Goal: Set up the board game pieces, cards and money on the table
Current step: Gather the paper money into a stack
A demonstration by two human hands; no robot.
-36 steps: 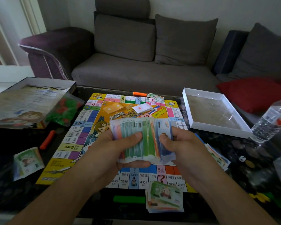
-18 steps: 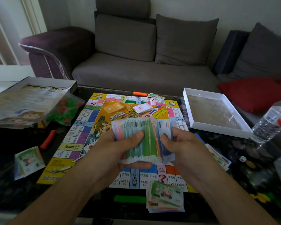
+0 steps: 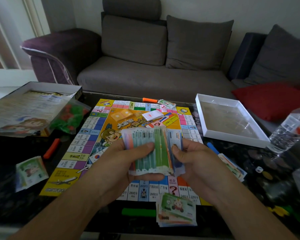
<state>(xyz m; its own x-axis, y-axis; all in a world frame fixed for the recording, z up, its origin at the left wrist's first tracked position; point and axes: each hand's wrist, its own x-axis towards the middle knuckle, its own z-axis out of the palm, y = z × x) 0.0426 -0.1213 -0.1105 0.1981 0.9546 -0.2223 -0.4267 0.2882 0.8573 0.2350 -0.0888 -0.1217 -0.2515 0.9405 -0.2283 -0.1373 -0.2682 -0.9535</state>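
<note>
A fanned stack of play money (image 3: 151,149) is held above the colourful game board (image 3: 97,141). My left hand (image 3: 118,163) grips it from below with the thumb laid across the green notes. My right hand (image 3: 196,163) pinches the blue notes at its right edge. Other money piles lie on the dark table: one at the near edge (image 3: 176,212), one at the left (image 3: 30,172), one at the right (image 3: 232,167), one at the far edge (image 3: 166,103). A white card deck (image 3: 152,115) and orange cards (image 3: 122,114) sit on the board's middle.
A bag of red and green pieces (image 3: 69,118) leans on the box with the rule sheet (image 3: 24,108) at left. A white box lid (image 3: 229,118), a water bottle (image 3: 289,129) and a die (image 3: 259,169) are at right. Orange (image 3: 51,148), green (image 3: 139,212) and blue (image 3: 213,148) bars lie around the board.
The fan of notes has shifted slightly in my hands, with my right thumb working at the blue notes. Nothing on the table has moved.
</note>
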